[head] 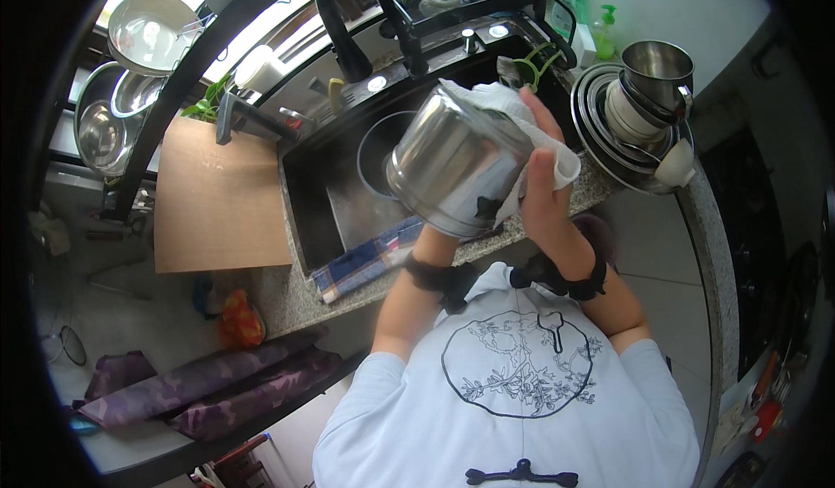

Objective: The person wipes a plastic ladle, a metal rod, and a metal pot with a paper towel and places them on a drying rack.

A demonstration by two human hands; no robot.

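Note:
A shiny stainless steel pot [450,162] is held tilted above the black kitchen sink [301,227], its rounded base towards the left. My right hand [545,175] presses a white cloth [554,155] against the pot's right end. Behind the pot my left hand is mostly hidden; only its wrist [436,246] shows below, so its grip cannot be seen. A round clear-rimmed vessel [365,162] stands in the sink behind the pot. A folded blue checked towel [365,263] lies along the sink's front edge.
Stacked metal basins [587,139], bowls and a steel mug [655,64] stand right of the sink. A brown board [222,201] lies to the left. Black rack legs and a black faucet [339,31] rise behind. Green soap bottles [605,34] stand at the back right.

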